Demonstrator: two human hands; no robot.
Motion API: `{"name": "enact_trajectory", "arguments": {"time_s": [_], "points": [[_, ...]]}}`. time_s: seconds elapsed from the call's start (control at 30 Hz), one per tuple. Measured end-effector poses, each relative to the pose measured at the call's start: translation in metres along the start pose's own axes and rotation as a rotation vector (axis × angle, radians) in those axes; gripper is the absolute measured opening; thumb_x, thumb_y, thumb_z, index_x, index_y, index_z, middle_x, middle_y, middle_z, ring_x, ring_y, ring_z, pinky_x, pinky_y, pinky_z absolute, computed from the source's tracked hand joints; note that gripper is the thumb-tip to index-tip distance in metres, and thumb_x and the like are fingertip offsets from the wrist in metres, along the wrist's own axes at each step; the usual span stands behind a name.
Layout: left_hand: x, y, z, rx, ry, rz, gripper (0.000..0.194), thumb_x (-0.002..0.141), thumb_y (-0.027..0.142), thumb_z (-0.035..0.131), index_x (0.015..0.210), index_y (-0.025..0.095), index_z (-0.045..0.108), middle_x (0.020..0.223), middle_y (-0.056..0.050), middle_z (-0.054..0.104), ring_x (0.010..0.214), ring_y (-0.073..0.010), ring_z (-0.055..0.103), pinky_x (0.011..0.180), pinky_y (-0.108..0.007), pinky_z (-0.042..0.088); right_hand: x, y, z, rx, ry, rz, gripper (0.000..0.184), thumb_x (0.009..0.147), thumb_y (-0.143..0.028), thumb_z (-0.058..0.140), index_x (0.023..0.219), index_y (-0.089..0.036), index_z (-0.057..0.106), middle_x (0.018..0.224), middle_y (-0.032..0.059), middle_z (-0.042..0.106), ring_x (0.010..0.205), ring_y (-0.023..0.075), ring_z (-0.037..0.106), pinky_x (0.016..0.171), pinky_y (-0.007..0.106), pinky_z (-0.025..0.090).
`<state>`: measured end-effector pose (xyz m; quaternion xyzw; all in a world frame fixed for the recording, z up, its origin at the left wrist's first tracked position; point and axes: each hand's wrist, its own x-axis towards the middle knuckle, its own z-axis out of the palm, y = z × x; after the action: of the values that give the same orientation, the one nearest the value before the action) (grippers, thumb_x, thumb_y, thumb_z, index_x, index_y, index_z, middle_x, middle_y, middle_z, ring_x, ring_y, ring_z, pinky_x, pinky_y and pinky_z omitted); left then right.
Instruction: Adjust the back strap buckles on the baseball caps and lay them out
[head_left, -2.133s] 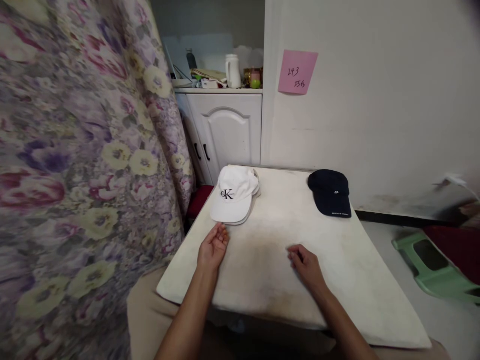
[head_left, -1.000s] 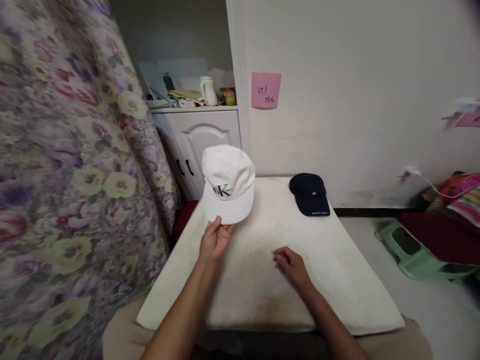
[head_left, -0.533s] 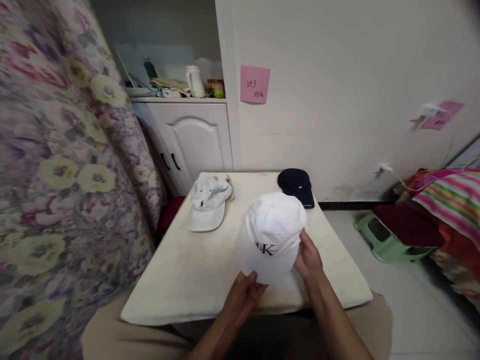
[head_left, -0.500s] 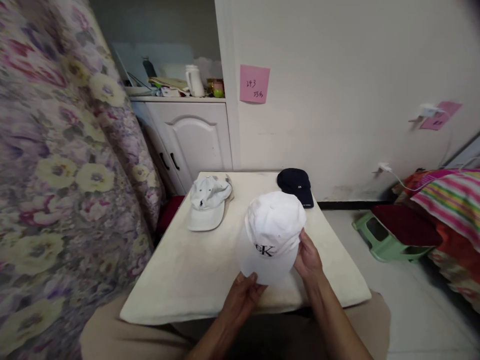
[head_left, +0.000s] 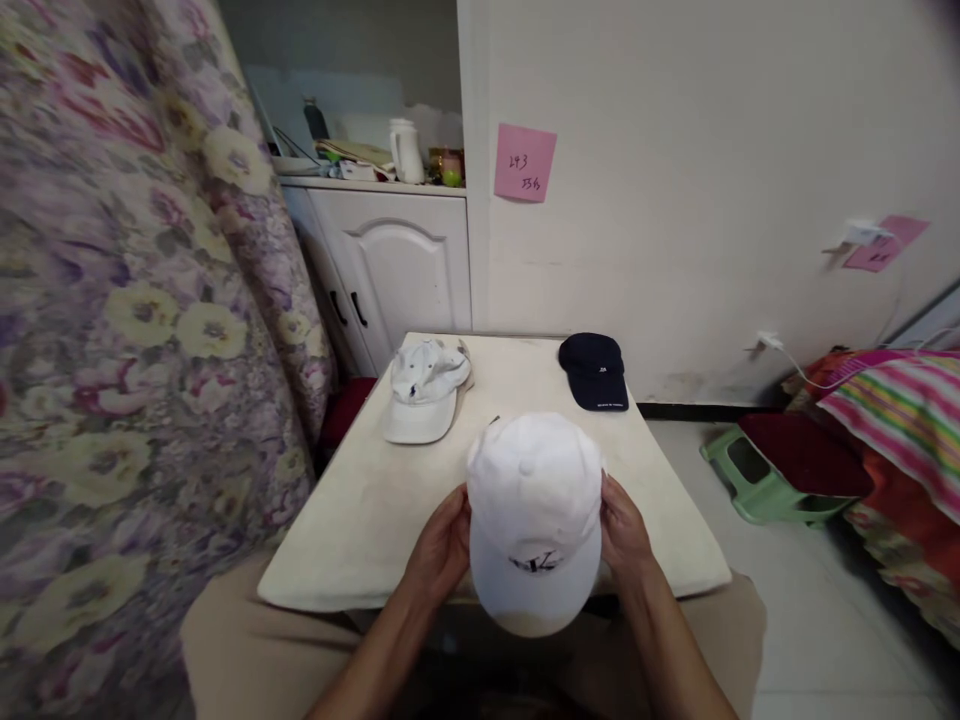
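Note:
Held up over the near edge of the table is a white baseball cap (head_left: 534, 480) with black letters on its front, its brim toward me. My left hand (head_left: 444, 540) grips the cap's left side and my right hand (head_left: 624, 525) grips its right side; the fingers of both go partly out of sight behind it. Farther back on the left of the table lies a pale grey cap (head_left: 424, 390) with a small dark emblem, brim toward me. At the back right lies a navy cap (head_left: 594, 372) with small white lettering.
A cream-covered table (head_left: 360, 520) stands before my knees, its far edge near the wall. A floral curtain (head_left: 150, 400) hangs at left beside a white cabinet (head_left: 409, 260). On the right are a green stool (head_left: 780, 490) and a striped cloth (head_left: 907, 400).
The white cap has come closer to me and turned so its brim points straight at me. My left hand has moved from the brim to the cap's left side.

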<state>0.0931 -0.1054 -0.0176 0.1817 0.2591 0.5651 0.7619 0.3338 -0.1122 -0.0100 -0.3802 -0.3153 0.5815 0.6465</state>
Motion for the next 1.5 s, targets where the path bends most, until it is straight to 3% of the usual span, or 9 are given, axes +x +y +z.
{"name": "enact_trajectory", "arguments": {"time_s": [0.27, 0.37, 0.47, 0.63, 0.8, 1.0, 1.27, 1.5], "points": [[-0.012, 0.019, 0.033, 0.089, 0.017, 0.092, 0.022, 0.078, 0.016, 0.075, 0.099, 0.013, 0.076, 0.088, -0.009, 0.079, 0.099, -0.0334, 0.07, 0.084, -0.037, 0.055, -0.013, -0.027, 0.012, -0.107, -0.156, 0.019, 0.052, 0.073, -0.059, 0.071, 0.109, -0.021, 0.07, 0.099, 0.0121, 0.077, 0.1, 0.0351, 0.07, 0.084, 0.046, 0.056], [-0.017, 0.027, 0.046, 0.149, 0.011, 0.132, 0.023, 0.076, 0.022, 0.079, 0.097, 0.013, 0.076, 0.089, -0.009, 0.078, 0.096, -0.0323, 0.07, 0.081, -0.034, 0.054, -0.016, -0.036, 0.011, -0.051, -0.178, -0.003, 0.051, 0.068, -0.055, 0.077, 0.105, -0.02, 0.071, 0.098, 0.0128, 0.077, 0.098, 0.0354, 0.071, 0.083, 0.045, 0.056], [-0.021, 0.033, 0.053, 0.234, 0.004, 0.18, 0.026, 0.074, 0.03, 0.082, 0.092, 0.013, 0.075, 0.083, -0.007, 0.076, 0.083, -0.0262, 0.069, 0.073, -0.03, 0.053, -0.018, -0.043, 0.007, -0.005, -0.215, -0.017, 0.048, 0.065, -0.051, 0.081, 0.1, -0.019, 0.073, 0.094, 0.0126, 0.077, 0.095, 0.0349, 0.072, 0.082, 0.044, 0.057], [-0.028, 0.038, 0.05, 0.31, -0.065, 0.175, 0.026, 0.077, 0.037, 0.079, 0.082, 0.014, 0.069, 0.069, -0.001, 0.067, 0.063, -0.0137, 0.06, 0.059, -0.021, 0.048, -0.025, -0.045, 0.0, 0.058, -0.297, -0.039, 0.044, 0.065, -0.044, 0.083, 0.098, -0.017, 0.073, 0.088, 0.0115, 0.078, 0.085, 0.0316, 0.073, 0.08, 0.042, 0.058], [-0.038, 0.04, 0.046, 0.322, -0.133, 0.098, 0.032, 0.07, 0.037, 0.084, 0.078, 0.013, 0.065, 0.067, 0.0, 0.063, 0.061, -0.0115, 0.057, 0.058, -0.019, 0.045, -0.036, -0.043, -0.007, 0.118, -0.375, -0.007, 0.041, 0.069, -0.04, 0.081, 0.103, -0.018, 0.073, 0.086, 0.01, 0.077, 0.076, 0.0275, 0.073, 0.073, 0.037, 0.058], [-0.045, 0.044, 0.055, 0.421, -0.194, 0.036, 0.038, 0.073, 0.045, 0.081, 0.073, 0.014, 0.059, 0.06, 0.003, 0.055, 0.05, -0.0071, 0.046, 0.048, -0.017, 0.036, -0.043, -0.044, -0.01, 0.123, -0.378, 0.003, 0.039, 0.071, -0.037, 0.081, 0.104, -0.017, 0.074, 0.078, 0.0061, 0.075, 0.06, 0.0179, 0.067, 0.061, 0.026, 0.054], [-0.056, 0.055, 0.056, 0.586, -0.296, 0.011, 0.032, 0.076, 0.042, 0.077, 0.078, 0.014, 0.06, 0.063, 0.0, 0.061, 0.052, -0.0098, 0.051, 0.051, -0.019, 0.037, -0.057, -0.053, -0.016, 0.081, -0.434, 0.052, 0.023, 0.064, -0.031, 0.081, 0.075, -0.015, 0.067, 0.06, 0.0008, 0.062, 0.048, 0.0112, 0.049, 0.047, 0.02, 0.039], [-0.075, 0.067, 0.061, 0.72, -0.366, -0.013, 0.026, 0.082, 0.038, 0.073, 0.089, 0.014, 0.063, 0.072, -0.001, 0.063, 0.062, -0.0107, 0.054, 0.056, -0.019, 0.039, -0.07, -0.058, -0.028, -0.011, -0.517, 0.087, 0.033, 0.059, -0.038, 0.083, 0.073, -0.016, 0.063, 0.061, 0.0011, 0.06, 0.051, 0.0139, 0.05, 0.048, 0.023, 0.038]]}}
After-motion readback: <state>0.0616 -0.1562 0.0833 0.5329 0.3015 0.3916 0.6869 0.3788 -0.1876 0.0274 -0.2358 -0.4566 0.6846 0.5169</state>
